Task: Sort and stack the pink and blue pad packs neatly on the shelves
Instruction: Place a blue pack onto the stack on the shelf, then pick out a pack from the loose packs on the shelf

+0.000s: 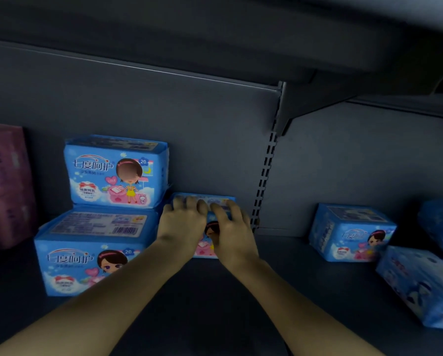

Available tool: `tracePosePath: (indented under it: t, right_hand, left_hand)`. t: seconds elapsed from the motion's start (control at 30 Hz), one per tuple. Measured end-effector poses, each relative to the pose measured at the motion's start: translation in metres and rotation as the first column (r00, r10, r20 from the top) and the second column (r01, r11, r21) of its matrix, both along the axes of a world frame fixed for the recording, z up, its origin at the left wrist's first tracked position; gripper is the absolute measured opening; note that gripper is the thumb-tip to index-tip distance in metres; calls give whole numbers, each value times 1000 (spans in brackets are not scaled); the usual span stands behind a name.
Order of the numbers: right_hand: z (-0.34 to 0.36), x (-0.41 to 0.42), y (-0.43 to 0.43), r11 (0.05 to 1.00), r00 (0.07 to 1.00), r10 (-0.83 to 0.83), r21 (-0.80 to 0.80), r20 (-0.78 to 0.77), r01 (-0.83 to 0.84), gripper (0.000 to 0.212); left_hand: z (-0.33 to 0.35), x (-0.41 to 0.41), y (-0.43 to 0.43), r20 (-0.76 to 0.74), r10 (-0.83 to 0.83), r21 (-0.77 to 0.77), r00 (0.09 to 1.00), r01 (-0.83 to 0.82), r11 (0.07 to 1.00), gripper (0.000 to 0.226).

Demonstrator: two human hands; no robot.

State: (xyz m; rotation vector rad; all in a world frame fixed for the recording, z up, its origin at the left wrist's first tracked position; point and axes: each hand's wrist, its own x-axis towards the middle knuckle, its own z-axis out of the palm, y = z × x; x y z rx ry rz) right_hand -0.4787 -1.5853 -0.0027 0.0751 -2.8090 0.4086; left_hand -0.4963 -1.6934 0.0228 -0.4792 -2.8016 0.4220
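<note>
Blue cartoon-printed pad pack [205,247], gripped by your left hand [183,223] and right hand [232,228], fingers [189,203] curled over its top; artwork mostly hidden.

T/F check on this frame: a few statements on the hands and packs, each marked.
1. The left hand and the right hand both grip the middle pack. True.
2. The stack left of the hands is pink. False: it is two blue packs, one on top of the other.
3. Pink packs stand at the far left. True.
4. Nothing lies right of the slotted upright. False: several right packs, all blue, lie there.
</note>
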Motion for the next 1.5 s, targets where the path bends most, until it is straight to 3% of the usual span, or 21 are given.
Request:
tracePosePath:
  t: [0.67,0.97,1.33,1.5]
  right_hand:
    - [3,28,-10,999,991,-19,-40,132,25,85]
    - [18,49,-17,999,988,-48,16,150,46,74]
    - [1,108,-30,990,943,-140,73,302,124,58]
    - [-7,133,-43,983,937,-180,89,299,161,55]
  left_hand:
    - [1,8,0,27,9,13,1000,-9,1000,67]
    - [5,38,-20,58,-141,35,988,139,990,72]
    - [-9,91,-54,176,-275,116,945,257,959,39]
    - [-19,110,-63,188,-331,186,925,297,936,38]
